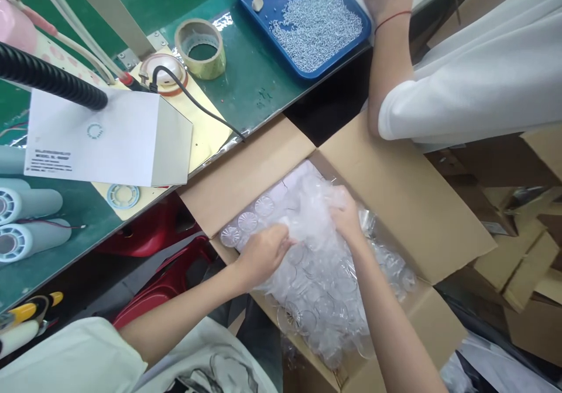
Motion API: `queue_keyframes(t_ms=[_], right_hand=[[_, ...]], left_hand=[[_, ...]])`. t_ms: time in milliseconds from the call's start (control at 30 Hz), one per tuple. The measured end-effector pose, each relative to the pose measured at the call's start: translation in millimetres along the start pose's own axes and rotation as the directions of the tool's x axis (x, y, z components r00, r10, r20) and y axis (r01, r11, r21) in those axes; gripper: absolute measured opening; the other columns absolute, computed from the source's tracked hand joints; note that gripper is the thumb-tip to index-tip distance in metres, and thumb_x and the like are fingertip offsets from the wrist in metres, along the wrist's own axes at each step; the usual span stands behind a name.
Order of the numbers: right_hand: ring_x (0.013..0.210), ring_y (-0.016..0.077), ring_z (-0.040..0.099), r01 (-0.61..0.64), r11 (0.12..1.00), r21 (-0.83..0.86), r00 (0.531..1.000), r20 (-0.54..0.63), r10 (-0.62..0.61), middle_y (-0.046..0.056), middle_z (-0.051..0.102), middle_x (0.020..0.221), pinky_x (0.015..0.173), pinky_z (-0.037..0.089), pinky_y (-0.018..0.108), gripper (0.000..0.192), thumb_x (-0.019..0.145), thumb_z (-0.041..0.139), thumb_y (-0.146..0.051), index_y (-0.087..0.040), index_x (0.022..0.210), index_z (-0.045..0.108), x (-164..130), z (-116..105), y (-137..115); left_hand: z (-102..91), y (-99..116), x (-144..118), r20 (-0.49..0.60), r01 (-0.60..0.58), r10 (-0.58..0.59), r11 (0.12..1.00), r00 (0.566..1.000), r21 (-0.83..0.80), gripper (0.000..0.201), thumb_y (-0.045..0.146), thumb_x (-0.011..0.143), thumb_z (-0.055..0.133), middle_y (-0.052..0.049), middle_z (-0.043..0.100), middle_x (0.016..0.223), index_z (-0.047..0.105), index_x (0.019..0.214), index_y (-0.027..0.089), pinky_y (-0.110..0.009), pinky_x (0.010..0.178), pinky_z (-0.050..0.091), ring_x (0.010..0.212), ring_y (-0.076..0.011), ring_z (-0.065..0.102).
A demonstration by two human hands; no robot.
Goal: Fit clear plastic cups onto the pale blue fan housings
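Observation:
Both of my hands grip a crumpled clear plastic bag (312, 205) over an open cardboard box (377, 188). My left hand (266, 252) is closed on the bag's near left part, fingers pinched together. On the bag's right side, my right hand (345, 214) has its fingers curled around the film. Beneath the bag, many clear round plastic pieces (325, 305) lie loosely heaped in the box. A few round clear pieces (248, 222) sit in a row along the box's upper left side, beside a pale sheet. The bag's contents, if any, are blurred.
On the green bench stand a blue tray (302, 75) of small metal pins, a tape roll (211, 65) and a white device (109, 141). Light-blue cylinders (39, 229) lie at left. A co-worker's arm (390, 53) reaches in at upper right. A red stool (162, 287) is below the bench.

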State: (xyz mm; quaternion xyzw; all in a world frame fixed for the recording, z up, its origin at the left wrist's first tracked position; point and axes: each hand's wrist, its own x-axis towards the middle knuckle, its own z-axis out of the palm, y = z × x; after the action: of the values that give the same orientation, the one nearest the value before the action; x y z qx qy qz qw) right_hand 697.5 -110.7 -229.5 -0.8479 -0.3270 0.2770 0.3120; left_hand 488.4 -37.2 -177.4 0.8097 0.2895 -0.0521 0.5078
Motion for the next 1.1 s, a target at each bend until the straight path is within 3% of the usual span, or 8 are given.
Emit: queue_keyframes(t_ms=[133,233,400,500,633,767,933,1100], right_hand=[[0.073,0.023,0.059,-0.062,0.997,-0.044,0.996,-0.067,0.059,0.004,0.067,0.078,0.07,0.046,0.034,0.032,0.065,0.06,-0.04,-0.019,0.089,0.063,-16.4,-11.7,-5.4],[0.085,0.0291,0.061,-0.125,0.964,-0.233,0.967,-0.247,0.066,0.009,0.069,0.085,0.077,0.045,0.039,0.028,0.067,0.055,-0.026,-0.018,0.091,0.067,-23.2,-14.2,-24.7],[0.095,0.0295,0.063,0.026,0.904,-0.426,0.963,0.254,0.092,0.01,0.07,0.106,0.078,0.048,0.038,0.059,0.066,0.055,-0.016,-0.025,0.125,0.057,-19.4,37.0,-71.3],[0.088,0.032,0.065,-0.004,0.913,-0.407,0.942,0.305,0.141,0.015,0.071,0.095,0.072,0.049,0.039,0.041,0.073,0.057,-0.034,-0.018,0.11,0.067,-7.1,79.8,-84.0],[0.083,0.0312,0.066,-0.071,0.922,-0.38,0.945,0.27,0.184,0.016,0.071,0.084,0.069,0.048,0.038,0.026,0.076,0.053,-0.032,-0.017,0.087,0.072,3.1,102.6,-79.5],[0.08,0.0249,0.064,-0.053,0.961,-0.271,0.96,0.252,0.124,0.008,0.07,0.078,0.071,0.048,0.032,0.02,0.069,0.05,-0.019,-0.021,0.076,0.069,-4.0,85.3,-60.0],[0.08,0.0215,0.06,0.02,0.995,-0.096,0.983,0.184,-0.002,0.005,0.064,0.079,0.074,0.047,0.032,0.019,0.068,0.042,-0.018,-0.02,0.074,0.06,-27.3,47.6,-33.1],[0.09,0.0236,0.061,-0.014,1.0,0.018,0.988,0.156,0.011,0.008,0.065,0.097,0.075,0.047,0.034,0.014,0.066,0.05,-0.028,-0.02,0.074,0.059,-49.9,4.6,-29.5]], left_hand=[[-10.7,-6.4,-13.2,0.126,0.115,-0.09,0.971,0.988,-0.21,0.034,0.041,0.09,0.042,0.005,0.038,0.058,0.033,0.065,0.02,-0.023,0.055,0.03,0.056,-0.011,0.038],[-11.5,-9.3,-20.8,0.28,0.105,-0.065,0.986,0.958,-0.132,0.028,0.025,0.083,0.049,0.005,0.033,0.055,0.031,0.062,0.02,-0.024,0.053,0.025,0.053,-0.0105,0.033],[8.9,-2.4,-33.7,0.434,-0.067,0.138,0.982,0.89,-0.175,0.026,0.001,0.057,0.047,0.005,0.034,0.052,0.029,0.055,0.018,-0.023,0.057,0.033,0.054,-0.0106,0.037],[16.4,-2.0,-39.9,0.3,-0.202,0.265,0.953,0.916,-0.227,0.025,-0.003,0.051,0.042,0.002,0.047,0.068,0.032,0.059,0.019,-0.022,0.07,0.042,0.07,-0.0128,0.047],[1.0,-25.1,-39.6,-0.018,-0.012,0.012,1.0,1.0,-0.023,0.031,-0.003,0.055,0.036,-0.004,0.058,0.084,0.046,0.075,0.019,-0.026,0.074,0.047,0.081,-0.0153,0.055],[-22.1,-57.6,-29.0,-0.148,0.174,-0.156,0.978,0.977,0.118,0.031,0.006,0.075,0.038,-0.009,0.064,0.103,0.056,0.098,0.016,-0.035,0.091,0.046,0.1,-0.0209,0.059],[-18.4,-68.7,-10.5,-0.047,0.222,-0.218,0.932,0.975,0.287,0.051,0.008,0.081,0.045,-0.013,0.049,0.139,0.047,0.131,0.016,-0.04,0.095,0.047,0.114,-0.0275,0.058],[-13.0,-56.5,11.6,0.018,0.309,-0.345,0.861,0.938,0.404,0.046,-0.006,0.079,0.036,-0.023,0.064,0.11,0.057,0.118,0.006,-0.045,0.078,0.053,0.094,-0.0333,0.067]])
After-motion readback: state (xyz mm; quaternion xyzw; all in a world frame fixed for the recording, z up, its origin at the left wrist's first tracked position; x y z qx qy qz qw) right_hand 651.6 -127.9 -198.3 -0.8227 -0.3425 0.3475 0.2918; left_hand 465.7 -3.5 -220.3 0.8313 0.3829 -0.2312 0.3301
